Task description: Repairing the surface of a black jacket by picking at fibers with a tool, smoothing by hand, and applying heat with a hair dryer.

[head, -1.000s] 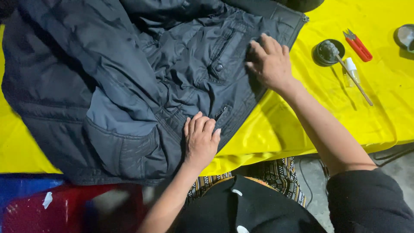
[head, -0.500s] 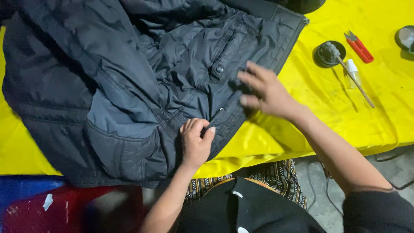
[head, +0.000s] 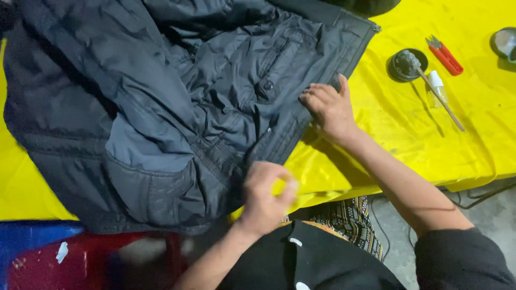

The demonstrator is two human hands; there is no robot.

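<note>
A: What could go wrong here?

B: The dark padded jacket (head: 177, 107) lies spread over the yellow surface (head: 408, 145), and its near hem hangs past the near edge. The right hand (head: 330, 107) lies on the front edge of the jacket, fingers bent and pressing the cloth, gripping nothing that I can see. The left hand (head: 264, 200) is blurred at the near hem, fingers curled; whether it pinches cloth I cannot tell. If that hand tugs hard while the right one only presses, I judge the slick fabric could slide off toward the person's lap.

A: Anything else at risk?

B: A round dark dish (head: 407, 64) with a thin stick (head: 438, 96) resting in it sits just right of the jacket, with a small clear bottle (head: 434, 85) and red thread snips (head: 445, 55) beside it. A sweeping sleeve could knock them.

A: And the room?

B: A red stool (head: 80, 263) stands near left, cables (head: 478, 196) trail on a grey floor (head: 398, 252) to the right.
</note>
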